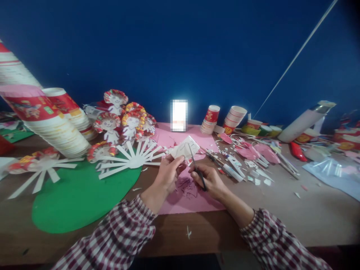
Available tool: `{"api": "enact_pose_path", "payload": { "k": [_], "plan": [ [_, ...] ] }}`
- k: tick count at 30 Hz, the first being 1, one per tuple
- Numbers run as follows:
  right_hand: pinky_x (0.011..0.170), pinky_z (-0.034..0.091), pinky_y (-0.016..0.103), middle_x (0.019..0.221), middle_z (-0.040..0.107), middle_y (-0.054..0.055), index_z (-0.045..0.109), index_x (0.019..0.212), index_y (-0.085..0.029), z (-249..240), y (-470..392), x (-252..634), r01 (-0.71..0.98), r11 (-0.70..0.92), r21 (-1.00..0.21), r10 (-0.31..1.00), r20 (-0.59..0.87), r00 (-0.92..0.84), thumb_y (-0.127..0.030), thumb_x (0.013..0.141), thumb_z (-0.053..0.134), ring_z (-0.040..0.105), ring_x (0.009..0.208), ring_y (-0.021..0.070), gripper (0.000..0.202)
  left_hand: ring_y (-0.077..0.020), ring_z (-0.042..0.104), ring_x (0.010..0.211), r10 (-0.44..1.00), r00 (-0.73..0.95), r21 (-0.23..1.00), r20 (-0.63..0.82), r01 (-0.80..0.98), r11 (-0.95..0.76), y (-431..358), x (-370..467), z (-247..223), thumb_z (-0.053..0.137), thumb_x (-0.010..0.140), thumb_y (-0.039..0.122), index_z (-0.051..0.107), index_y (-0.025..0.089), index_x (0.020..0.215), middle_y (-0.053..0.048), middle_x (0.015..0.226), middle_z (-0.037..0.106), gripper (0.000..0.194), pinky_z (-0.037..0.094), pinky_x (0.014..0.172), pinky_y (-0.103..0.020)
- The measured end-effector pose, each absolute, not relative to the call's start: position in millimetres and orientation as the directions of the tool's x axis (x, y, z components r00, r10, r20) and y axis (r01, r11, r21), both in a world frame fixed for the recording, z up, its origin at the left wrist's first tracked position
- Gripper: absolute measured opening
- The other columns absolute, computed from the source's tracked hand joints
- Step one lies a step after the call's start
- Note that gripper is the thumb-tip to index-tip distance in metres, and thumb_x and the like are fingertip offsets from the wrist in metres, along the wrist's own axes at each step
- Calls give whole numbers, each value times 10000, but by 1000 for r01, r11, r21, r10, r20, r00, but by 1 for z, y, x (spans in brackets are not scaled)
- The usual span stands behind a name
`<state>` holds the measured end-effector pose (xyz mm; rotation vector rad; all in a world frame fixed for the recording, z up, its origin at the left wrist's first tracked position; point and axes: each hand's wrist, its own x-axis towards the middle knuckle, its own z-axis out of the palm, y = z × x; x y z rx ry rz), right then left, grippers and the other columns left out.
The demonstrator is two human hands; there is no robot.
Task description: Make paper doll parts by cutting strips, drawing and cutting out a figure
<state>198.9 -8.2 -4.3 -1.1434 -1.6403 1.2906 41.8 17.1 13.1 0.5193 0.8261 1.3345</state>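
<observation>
My left hand (170,173) is closed on a small white piece of paper (180,149) with lines drawn on it, thumb on top. In my right hand (209,177) is a pair of scissors (198,174) with black handles. Their blades reach up over the right part of the white paper; I cannot tell whether they are cutting into it. Both hands are above a pink sheet of paper (171,200) that bears dark scribbles.
Left are stacked paper cups (53,129), cut-out paper figures (133,122), a fringed white paper piece (137,161) and a green sheet (84,202). Right are more cups (235,116), pens (229,169), paper scraps (257,181) and a clear plastic sheet (334,172). A bright blurred-out screen (179,114) stands behind.
</observation>
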Motion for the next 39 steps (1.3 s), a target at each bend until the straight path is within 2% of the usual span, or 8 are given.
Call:
{"api": "enact_pose_path", "payload": {
  "k": [16, 30, 39],
  "plan": [
    [430, 352, 189, 574, 475, -55, 572, 956, -169, -6, -8, 199, 211, 97, -973, 946, 25, -322, -502, 857, 607, 433, 448, 77, 349, -73, 580, 591, 975, 16, 741, -222, -647, 179, 18, 42, 11, 828, 552, 194, 624, 126, 751, 35, 614, 617, 294, 508, 599, -191],
    [419, 351, 196, 545, 453, -66, 567, 948, -171, -3, -7, 197, 167, 63, -984, 944, 4, -330, -501, 834, 633, 428, 428, 78, 355, -74, 605, 619, 963, 83, 715, -257, -654, 247, 18, 42, 11, 791, 607, 151, 628, 129, 809, 10, 697, 656, 260, 523, 596, -179],
    [425, 376, 197, 558, 466, -64, 569, 944, -178, -8, -6, 199, 174, 57, -983, 940, -5, -340, -478, 836, 641, 449, 442, 82, 327, -74, 606, 632, 967, 46, 707, -249, -674, 214, 20, 41, 10, 785, 615, 151, 614, 152, 777, 21, 687, 642, 236, 526, 608, -181]
  ]
}}
